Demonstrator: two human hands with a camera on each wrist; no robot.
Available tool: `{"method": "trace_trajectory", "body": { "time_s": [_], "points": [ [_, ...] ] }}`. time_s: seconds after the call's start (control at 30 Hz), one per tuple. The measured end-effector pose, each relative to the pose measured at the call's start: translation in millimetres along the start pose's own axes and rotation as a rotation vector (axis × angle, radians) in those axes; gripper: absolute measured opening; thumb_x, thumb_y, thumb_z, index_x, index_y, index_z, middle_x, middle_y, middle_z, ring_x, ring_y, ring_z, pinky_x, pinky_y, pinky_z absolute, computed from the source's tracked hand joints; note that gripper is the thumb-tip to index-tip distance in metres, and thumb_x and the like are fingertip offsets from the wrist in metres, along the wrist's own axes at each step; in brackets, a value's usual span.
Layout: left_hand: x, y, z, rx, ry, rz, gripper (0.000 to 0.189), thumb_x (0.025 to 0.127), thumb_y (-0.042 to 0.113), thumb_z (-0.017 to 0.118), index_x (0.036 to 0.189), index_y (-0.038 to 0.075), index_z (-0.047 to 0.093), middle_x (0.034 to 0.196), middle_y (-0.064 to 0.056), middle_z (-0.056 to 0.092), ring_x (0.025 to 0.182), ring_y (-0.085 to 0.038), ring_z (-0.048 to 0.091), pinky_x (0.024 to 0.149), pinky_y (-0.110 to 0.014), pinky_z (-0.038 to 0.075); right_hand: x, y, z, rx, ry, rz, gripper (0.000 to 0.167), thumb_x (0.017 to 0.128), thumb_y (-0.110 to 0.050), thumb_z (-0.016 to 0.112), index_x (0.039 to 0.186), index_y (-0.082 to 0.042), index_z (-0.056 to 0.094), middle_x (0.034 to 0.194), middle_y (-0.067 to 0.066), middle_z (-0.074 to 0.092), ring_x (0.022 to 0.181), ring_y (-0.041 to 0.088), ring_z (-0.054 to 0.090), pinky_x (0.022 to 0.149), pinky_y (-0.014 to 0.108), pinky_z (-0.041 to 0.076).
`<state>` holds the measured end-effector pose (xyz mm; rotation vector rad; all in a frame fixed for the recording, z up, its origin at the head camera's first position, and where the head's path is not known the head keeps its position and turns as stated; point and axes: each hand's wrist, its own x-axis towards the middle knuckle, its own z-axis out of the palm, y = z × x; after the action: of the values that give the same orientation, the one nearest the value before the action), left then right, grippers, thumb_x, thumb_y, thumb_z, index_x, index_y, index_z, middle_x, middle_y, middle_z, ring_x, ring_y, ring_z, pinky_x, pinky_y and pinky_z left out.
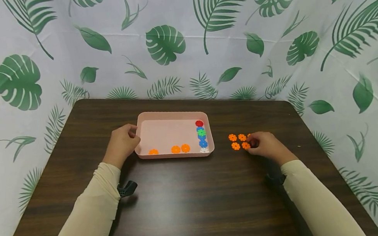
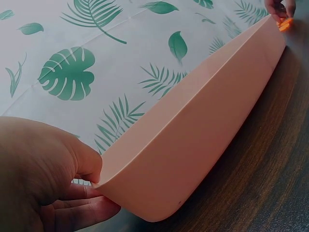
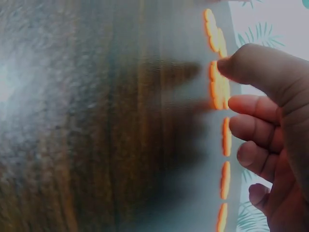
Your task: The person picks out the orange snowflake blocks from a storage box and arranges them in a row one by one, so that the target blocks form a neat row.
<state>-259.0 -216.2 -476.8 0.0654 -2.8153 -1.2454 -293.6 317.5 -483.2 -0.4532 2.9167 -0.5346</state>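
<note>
My left hand (image 1: 121, 144) pinches the left rim of a pink tray (image 1: 165, 115), thumb inside the wall and fingers outside, as the left wrist view shows. Along the tray's right side runs a column of flower-shaped plastic discs: a red disc (image 1: 199, 123), a green disc (image 1: 201, 132), blue discs (image 1: 203, 143) and a white one (image 1: 204, 150). Several orange discs lie along its front wall, including one orange disc (image 1: 185, 148). On the table to the right, my right hand (image 1: 265, 146) holds an orange notched disc (image 3: 218, 84) between thumb and index finger, at table level.
Beside the right hand, several loose orange discs (image 1: 235, 146) lie flat in rows on the dark wooden table (image 1: 198, 202). A white cloth with green leaves (image 1: 169, 69) hangs behind the table's far edge. Dark wrist cameras (image 1: 127, 188) sit under both forearms.
</note>
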Motion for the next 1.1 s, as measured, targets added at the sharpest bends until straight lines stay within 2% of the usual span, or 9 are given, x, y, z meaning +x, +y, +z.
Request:
{"method": "trace_trajectory", "body": {
  "time_s": [0.17,0.27,0.5,0.67,0.87,1.0,1.1],
  "points": [
    [-1.1,-1.4,-2.4,-0.001,0.006,0.0,0.044,0.092,0.013,0.059,0.134,0.0,0.062,0.102,-0.018,0.07,0.079,-0.029,0.063,0.065,-0.037,0.054,6.0,-6,-5,0.013,0.043,-0.035,0.033,0.091,-0.027,0.079,0.115,-0.006,0.071,0.093,0.007,0.064,0.081,0.024,0.055,0.071,0.04,0.049],
    [-1.2,-2.4,-4.1,-0.003,0.004,-0.005,0.044,0.093,0.013,0.06,0.135,0.0,0.062,0.103,-0.018,0.069,0.08,-0.03,0.062,0.066,-0.037,0.055,14.4,-18,-11,0.034,0.071,-0.082,0.032,0.093,-0.026,0.076,0.117,-0.006,0.071,0.097,0.005,0.066,0.083,0.024,0.057,0.073,0.041,0.051],
    [-1.6,-4.1,-5.5,0.0,0.003,-0.01,0.045,0.092,0.013,0.059,0.135,0.001,0.062,0.102,-0.018,0.069,0.079,-0.03,0.062,0.067,-0.038,0.055,44.1,-78,-25,0.049,0.07,-0.207,0.028,0.094,-0.024,0.076,0.117,-0.009,0.071,0.11,0.007,0.069,0.098,0.025,0.064,0.089,0.048,0.056],
    [-2.0,-2.6,-4.6,0.013,0.009,-0.008,0.045,0.091,0.012,0.059,0.135,0.001,0.063,0.099,-0.017,0.068,0.078,-0.029,0.061,0.066,-0.038,0.054,71.9,-130,-22,0.028,0.02,-0.29,0.03,0.092,-0.023,0.078,0.118,-0.009,0.072,0.111,0.01,0.069,0.101,0.028,0.064,0.091,0.046,0.056],
    [-1.2,0.0,-3.1,0.012,-0.005,-0.01,0.045,0.091,0.013,0.06,0.135,0.001,0.063,0.099,-0.016,0.068,0.078,-0.029,0.061,0.066,-0.037,0.054,101.8,-196,-1,0.002,-0.1,-0.42,0.032,0.09,-0.018,0.081,0.12,-0.01,0.074,0.109,0.005,0.069,0.102,0.03,0.063,0.088,0.042,0.057],
    [0.1,0.1,-1.7,0.006,-0.005,-0.011,0.045,0.091,0.013,0.061,0.134,0.002,0.063,0.1,-0.016,0.069,0.079,-0.029,0.062,0.067,-0.038,0.055,118.9,-238,20,-0.1,-0.173,-0.569,0.036,0.09,-0.022,0.081,0.124,-0.012,0.074,0.115,0.003,0.068,0.106,0.023,0.063,0.093,0.036,0.055],
    [1.0,-1.9,1.1,0.0,-0.004,-0.011,0.044,0.09,0.013,0.061,0.132,0.002,0.063,0.098,-0.015,0.068,0.078,-0.029,0.061,0.065,-0.037,0.054,126.4,-263,38,-0.109,-0.249,-0.602,0.039,0.089,-0.025,0.082,0.126,-0.015,0.074,0.117,-0.001,0.069,0.105,0.017,0.062,0.092,0.029,0.054]
  ]
}}
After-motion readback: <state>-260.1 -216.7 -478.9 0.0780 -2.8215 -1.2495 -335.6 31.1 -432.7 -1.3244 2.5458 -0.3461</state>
